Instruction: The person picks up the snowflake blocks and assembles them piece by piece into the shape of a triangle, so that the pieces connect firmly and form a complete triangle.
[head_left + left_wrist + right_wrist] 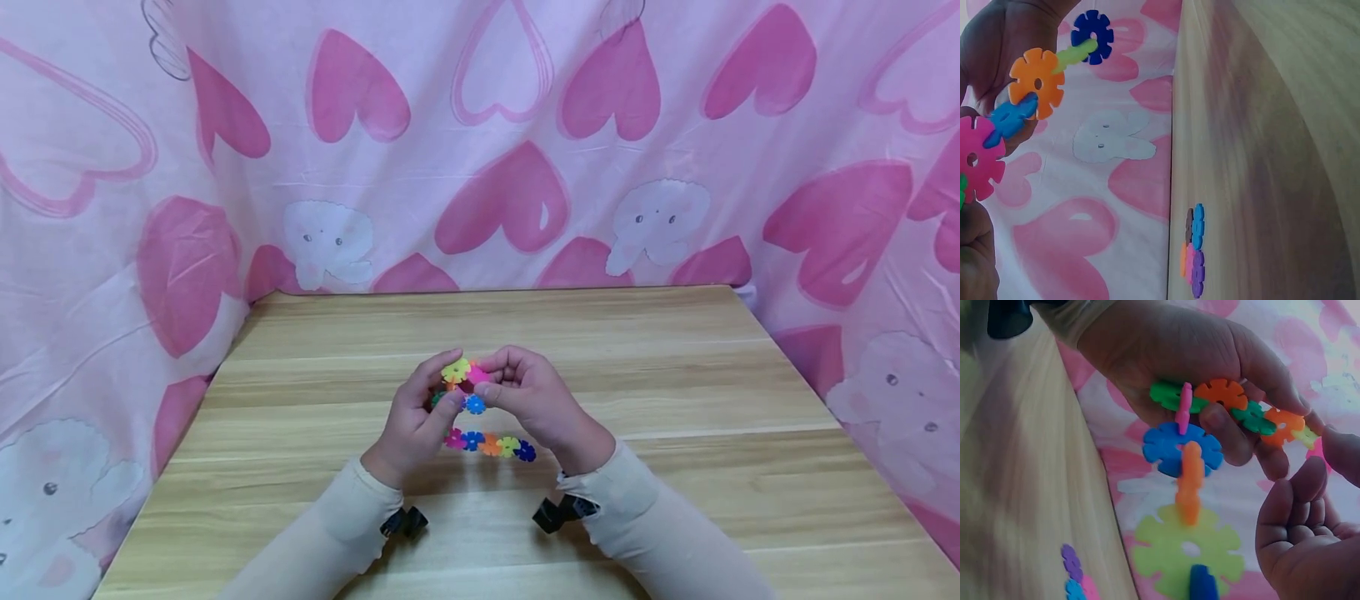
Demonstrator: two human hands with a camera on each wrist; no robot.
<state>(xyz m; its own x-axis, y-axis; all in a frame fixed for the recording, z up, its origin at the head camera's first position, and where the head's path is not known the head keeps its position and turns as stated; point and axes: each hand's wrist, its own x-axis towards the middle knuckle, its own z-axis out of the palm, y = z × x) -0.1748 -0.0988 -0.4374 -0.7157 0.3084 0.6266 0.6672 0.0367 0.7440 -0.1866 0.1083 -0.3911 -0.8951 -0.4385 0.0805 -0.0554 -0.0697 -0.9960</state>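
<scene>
A chain of colourful flower-shaped plastic snowflake discs (pixel 490 444) runs through my left hand (pixel 412 417), which grips it with curled fingers. One end hangs in a curve below the hands, showing blue, orange, yellow and a dark blue disc (pixel 1092 37). At the other end, a yellow disc (pixel 456 371) sits by the left fingertips. My right hand (pixel 536 400) pinches a pink disc (pixel 477 377) between thumb and finger, right beside the yellow one. In the right wrist view, green and orange discs (pixel 1220 394) lie across the left palm. Fingers partly hide the pink disc.
A few loose discs (pixel 1197 275), purple, pink, blue, brown and orange, lie together on the wooden table (pixel 675 375) beyond the hands. Pink heart-patterned cloth (pixel 502 200) hangs along the table's back and sides. Black wrist mounts (pixel 566 512) sit at both cuffs.
</scene>
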